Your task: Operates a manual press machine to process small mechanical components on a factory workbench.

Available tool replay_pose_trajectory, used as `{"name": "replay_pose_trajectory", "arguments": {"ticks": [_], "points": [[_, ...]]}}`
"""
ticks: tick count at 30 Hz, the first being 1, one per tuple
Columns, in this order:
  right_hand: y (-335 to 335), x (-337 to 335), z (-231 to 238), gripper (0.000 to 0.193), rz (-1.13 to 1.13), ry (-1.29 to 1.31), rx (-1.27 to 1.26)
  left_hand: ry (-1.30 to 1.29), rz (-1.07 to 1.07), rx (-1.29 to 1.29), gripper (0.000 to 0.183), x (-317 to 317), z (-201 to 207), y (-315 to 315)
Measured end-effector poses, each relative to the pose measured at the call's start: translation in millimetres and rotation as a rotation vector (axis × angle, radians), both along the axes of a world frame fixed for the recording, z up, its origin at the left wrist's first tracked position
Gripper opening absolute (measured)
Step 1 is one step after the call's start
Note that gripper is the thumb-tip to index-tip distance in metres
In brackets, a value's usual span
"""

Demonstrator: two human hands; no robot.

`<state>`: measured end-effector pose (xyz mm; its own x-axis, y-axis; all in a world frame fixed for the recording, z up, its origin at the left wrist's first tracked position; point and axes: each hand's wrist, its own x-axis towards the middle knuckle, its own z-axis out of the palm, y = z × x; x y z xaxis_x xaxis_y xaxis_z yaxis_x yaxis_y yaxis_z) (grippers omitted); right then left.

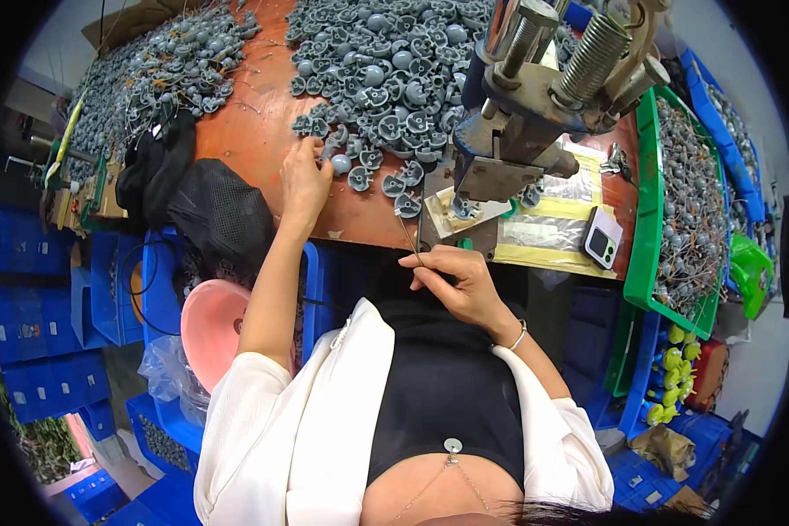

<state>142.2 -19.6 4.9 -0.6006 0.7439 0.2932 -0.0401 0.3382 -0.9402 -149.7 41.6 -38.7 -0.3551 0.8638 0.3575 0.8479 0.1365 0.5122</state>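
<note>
Many grey plastic half-shells (386, 79) lie heaped on the orange-brown worktable (259, 96). At the heap's near left edge, my left hand (303, 186) has its fingers bent together against the shells; what they pinch, if anything, is hidden. My right hand (458, 279) is closed on a thin metal rod-like tool (409, 235), its far end pointing at a loose half-shell (407, 205) by the table's front edge. Right of that shell stands a metal bench press (508, 131). Beneath its head, another half-shell (465, 209) sits beside a pale block (447, 215).
More grey parts with wires (184, 61) are piled far left, behind black cloth (223, 206). A phone (602, 238) lies on yellow-taped sheets (543, 254). Right stands a green tray (642, 254) of wired parts. A pink basin (210, 329) and blue bins (48, 320) stand below left.
</note>
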Motion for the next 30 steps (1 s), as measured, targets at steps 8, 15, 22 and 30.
{"name": "replay_pose_trajectory", "arguments": {"ticks": [8, 15, 22, 30], "points": [[2.8, 1.7, -1.1, 0.01, 0.001, 0.017, 0.05, -0.069, 0.025, -0.013, 0.019, 6.1, 14.5, 2.5], [5.4, -15.9, 7.4, 0.014, -0.109, -0.076, -0.178, -1.278, -0.323, 0.026, 0.016, 41.9, 55.1, -49.3], [12.5, -28.2, 4.4, 0.019, -0.32, -0.065, 0.108, -1.442, -0.391, -0.009, 0.021, 73.9, 53.7, -65.9], [11.9, -25.1, 3.1, 0.016, -0.263, -0.066, 0.212, -1.261, -0.516, -0.109, 0.022, 77.7, 62.5, -65.6]]}}
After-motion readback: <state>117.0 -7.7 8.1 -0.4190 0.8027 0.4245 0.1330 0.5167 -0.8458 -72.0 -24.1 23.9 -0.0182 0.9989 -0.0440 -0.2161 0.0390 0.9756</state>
